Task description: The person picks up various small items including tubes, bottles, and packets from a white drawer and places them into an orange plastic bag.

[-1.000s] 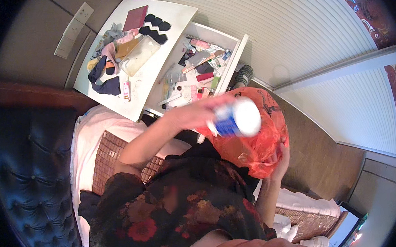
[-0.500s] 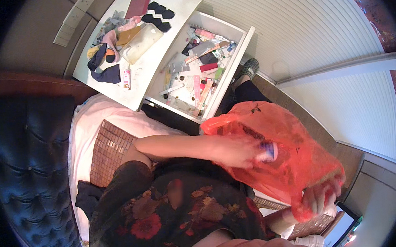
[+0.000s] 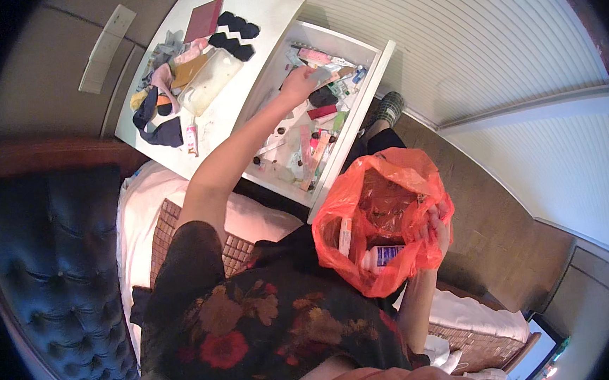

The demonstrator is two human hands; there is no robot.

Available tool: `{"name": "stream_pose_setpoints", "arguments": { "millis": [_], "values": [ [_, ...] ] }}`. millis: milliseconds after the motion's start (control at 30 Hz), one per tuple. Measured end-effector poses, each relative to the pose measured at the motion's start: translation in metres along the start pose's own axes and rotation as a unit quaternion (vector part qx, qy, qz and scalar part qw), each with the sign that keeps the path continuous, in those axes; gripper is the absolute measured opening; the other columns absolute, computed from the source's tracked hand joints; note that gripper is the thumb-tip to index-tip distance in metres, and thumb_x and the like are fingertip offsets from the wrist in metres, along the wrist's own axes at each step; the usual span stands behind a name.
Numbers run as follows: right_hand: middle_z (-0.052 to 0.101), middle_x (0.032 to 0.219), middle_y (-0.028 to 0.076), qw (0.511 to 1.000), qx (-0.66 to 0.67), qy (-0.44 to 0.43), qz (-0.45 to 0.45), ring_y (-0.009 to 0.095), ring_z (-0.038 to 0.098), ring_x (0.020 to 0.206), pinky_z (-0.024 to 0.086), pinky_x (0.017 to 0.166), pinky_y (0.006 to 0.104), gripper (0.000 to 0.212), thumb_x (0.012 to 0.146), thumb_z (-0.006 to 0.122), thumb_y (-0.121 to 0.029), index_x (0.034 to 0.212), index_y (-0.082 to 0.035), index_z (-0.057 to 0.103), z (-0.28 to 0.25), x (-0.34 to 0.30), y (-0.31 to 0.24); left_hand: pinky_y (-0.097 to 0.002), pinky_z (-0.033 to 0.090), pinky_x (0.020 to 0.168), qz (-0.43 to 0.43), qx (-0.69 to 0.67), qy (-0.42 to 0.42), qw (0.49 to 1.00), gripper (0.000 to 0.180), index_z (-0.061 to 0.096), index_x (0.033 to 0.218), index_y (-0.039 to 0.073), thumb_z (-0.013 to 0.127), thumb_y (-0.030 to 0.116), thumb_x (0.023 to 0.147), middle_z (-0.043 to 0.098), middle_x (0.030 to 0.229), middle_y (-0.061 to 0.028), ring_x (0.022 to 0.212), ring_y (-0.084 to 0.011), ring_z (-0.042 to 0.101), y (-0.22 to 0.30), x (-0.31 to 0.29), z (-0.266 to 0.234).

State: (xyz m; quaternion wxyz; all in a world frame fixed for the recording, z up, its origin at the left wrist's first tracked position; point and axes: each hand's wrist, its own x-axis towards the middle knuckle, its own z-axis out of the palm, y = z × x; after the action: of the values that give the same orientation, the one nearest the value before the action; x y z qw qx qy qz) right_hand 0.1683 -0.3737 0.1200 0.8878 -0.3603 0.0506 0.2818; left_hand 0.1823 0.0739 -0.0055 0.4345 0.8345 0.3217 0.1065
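Two hands at work around the open white drawer, a shallow rectangular tray pulled out from a white bedside table. Left hand reaches into the drawer's far end, fingers curled together on a small pale flat item, pinching it; exact kind too small to tell. Drawer is crammed with small stuff: tubes, sticks, a red flat piece, mostly glossy plastic. Right hand sits just in front of the drawer's near corner, fingers clamped on the crinkled rim of a thin orange plastic bag, holding its mouth open. Bag is translucent, shiny, wrinkled. Inside it: a white bottle with a blue label lying on its side and a slim pale tube standing against the bag wall. Beside the drawer, the tabletop carries soft cloth pieces, black scalloped pads, a dark red flat card and a clear pouch.
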Motion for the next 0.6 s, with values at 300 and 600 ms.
{"name": "stream_pose_setpoints", "arguments": {
  "millis": [300,600],
  "values": [
    [0.059,0.091,0.008,0.994,-0.031,0.104,-0.001,0.009,0.039,0.039,0.032,0.034,0.0204,0.035,0.082,0.045,0.002,0.116,-0.005,0.048,-0.015,0.004,-0.002,-0.0438,0.047,0.078,0.019,0.243,0.016,0.970,0.041,0.056,0.112,0.009,0.065,0.030,0.078,0.058,0.106,-0.0160,0.093,-0.0377,0.056,-0.047,-0.001,0.050],
    [0.058,0.087,0.005,1.000,-0.003,0.030,-0.001,0.007,0.036,0.037,0.031,0.033,0.0195,0.031,0.085,0.044,0.000,0.116,-0.002,0.046,-0.007,0.006,-0.003,-0.0407,0.049,0.091,-0.232,-0.550,-0.200,0.777,0.036,0.040,0.127,-0.001,0.042,0.016,0.096,0.056,0.118,-0.0187,0.106,-0.0305,0.058,0.004,-0.077,-0.023]
  ]
}}
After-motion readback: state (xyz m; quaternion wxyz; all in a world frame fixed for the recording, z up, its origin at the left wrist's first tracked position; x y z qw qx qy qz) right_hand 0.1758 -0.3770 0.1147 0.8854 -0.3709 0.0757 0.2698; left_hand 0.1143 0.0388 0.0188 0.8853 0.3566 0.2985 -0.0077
